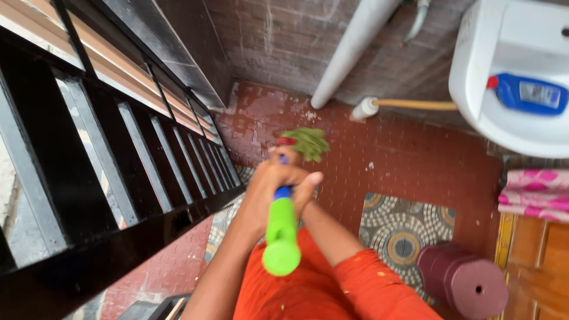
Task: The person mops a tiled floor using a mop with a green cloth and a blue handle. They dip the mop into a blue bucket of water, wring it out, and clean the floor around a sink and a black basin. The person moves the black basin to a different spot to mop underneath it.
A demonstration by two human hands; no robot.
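Observation:
Both my hands grip one mop handle [281, 234] with a bright green grip and a blue shaft. My left hand [264, 184] wraps the shaft from the left, and my right hand [306, 188] closes on it from the right, just above the green grip. The green stringy mop head [307, 142] rests on the red tiled floor [415, 160] beyond my hands, near the wall. My orange sleeves and clothing fill the lower middle of the view.
A black metal railing [118, 160] runs along the left. A white sink [510, 77] with a blue bottle [527, 93] hangs at upper right, a white pipe [349, 53] beside it. A maroon cylinder [465, 281], patterned mat [403, 231] and pink cloth [536, 192] lie right.

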